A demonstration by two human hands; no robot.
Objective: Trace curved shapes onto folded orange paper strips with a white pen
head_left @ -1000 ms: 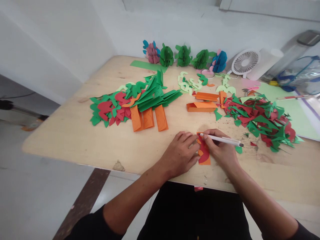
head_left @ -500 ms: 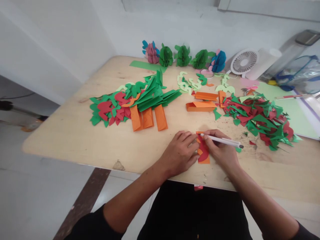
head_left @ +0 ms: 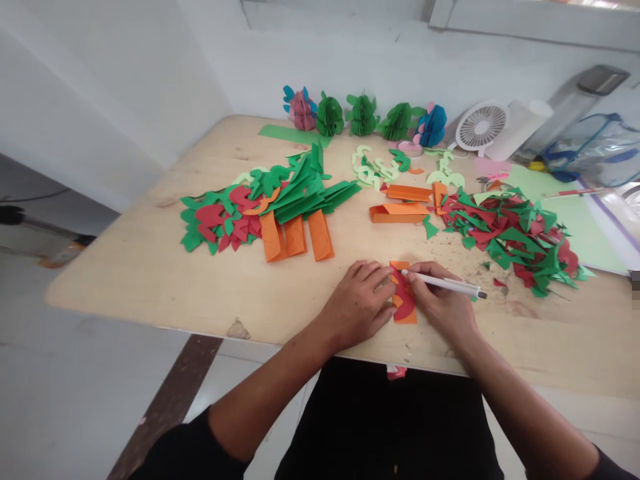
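My right hand (head_left: 443, 300) grips a white pen (head_left: 450, 285) with its tip at the upper part of a red curved paper piece (head_left: 406, 305). That red piece lies on an orange paper strip (head_left: 411, 319) near the table's front edge. From the left side, my left hand (head_left: 360, 303) lies flat with its fingertips on the papers, fingers slightly bent and spread. Its fingers partly cover the left edge of both papers.
Green, red and orange cut papers (head_left: 295, 200) lie at the left. Paper scraps (head_left: 515, 233) are heaped at the right. Folded orange strips (head_left: 400, 213) lie beyond my hands. Honeycomb paper figures (head_left: 363, 117), a small fan (head_left: 483, 128) and a clear bag (head_left: 595, 150) stand along the back.
The pen tip has shifted slightly along the red piece's upper part. The camera view has moved a little. My left hand keeps its place on the papers.
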